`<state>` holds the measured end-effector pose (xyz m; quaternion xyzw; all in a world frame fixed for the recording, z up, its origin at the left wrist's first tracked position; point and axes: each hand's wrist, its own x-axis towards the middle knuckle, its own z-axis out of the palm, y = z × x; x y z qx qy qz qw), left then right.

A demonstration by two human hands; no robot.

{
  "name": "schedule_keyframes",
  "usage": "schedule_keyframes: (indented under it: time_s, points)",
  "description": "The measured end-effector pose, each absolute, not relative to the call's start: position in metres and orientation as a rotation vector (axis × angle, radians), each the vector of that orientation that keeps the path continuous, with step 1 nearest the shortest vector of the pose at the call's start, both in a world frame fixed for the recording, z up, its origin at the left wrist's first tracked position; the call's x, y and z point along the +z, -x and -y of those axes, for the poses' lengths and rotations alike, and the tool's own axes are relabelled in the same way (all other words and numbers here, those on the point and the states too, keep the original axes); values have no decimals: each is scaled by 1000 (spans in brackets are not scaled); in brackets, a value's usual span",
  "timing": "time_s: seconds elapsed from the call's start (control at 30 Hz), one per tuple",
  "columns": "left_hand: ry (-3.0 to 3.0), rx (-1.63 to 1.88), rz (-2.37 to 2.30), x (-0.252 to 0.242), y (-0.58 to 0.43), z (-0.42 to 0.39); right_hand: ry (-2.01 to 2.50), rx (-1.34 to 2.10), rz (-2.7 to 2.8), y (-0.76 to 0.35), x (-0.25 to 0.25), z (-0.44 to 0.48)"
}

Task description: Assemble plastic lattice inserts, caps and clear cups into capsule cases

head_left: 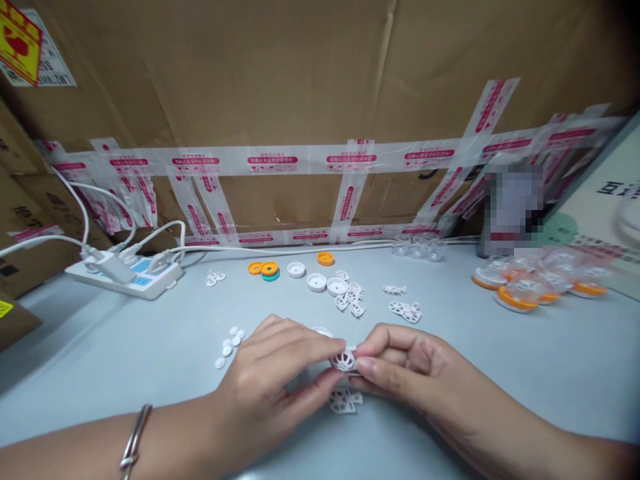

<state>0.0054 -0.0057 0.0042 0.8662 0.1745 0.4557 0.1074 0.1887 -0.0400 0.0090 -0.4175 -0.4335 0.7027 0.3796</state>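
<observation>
Between the fingertips of both hands is a small white slotted plastic piece point(343, 361), held just above the table. My left hand point(280, 367) pinches its left side with thumb and fingers. From the right, my right hand point(405, 363) grips the same piece with thumb and forefinger. Beneath them on the table lies another flat white openwork piece point(344, 401). Behind my left fingers the rim of a white round cap point(323, 331) shows in part. To the left of my left hand are several small white gears point(228, 348).
Beyond the hands lie white caps point(317, 283), orange caps point(270, 269) and more white openwork pieces point(356, 293). Clear domes with orange bases point(520, 297) sit at right, other clear domes point(419, 247) at the back. A power strip point(135, 277) stands left, before a large cardboard box point(300, 73).
</observation>
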Motion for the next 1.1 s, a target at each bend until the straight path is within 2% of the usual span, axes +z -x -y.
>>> schedule_keyframes:
  time_s: [0.13,0.23,0.3,0.53,1.1]
  points:
    - [-2507,1251,-517,4,0,2,1144,1511,1392,-197,8,35]
    - [-2383,1062,-601,4,4,0,1287,1123,1771,-205,8,30]
    - [-2310,913,-648,5,5,1,1345,1021,1988,-208,7,29]
    - [-2384,541,-750,7,0,10,1397,1048,2181,-201,4,34]
    - [-2461,437,-773,8,-1,8,1351,997,2158,-206,-10,34]
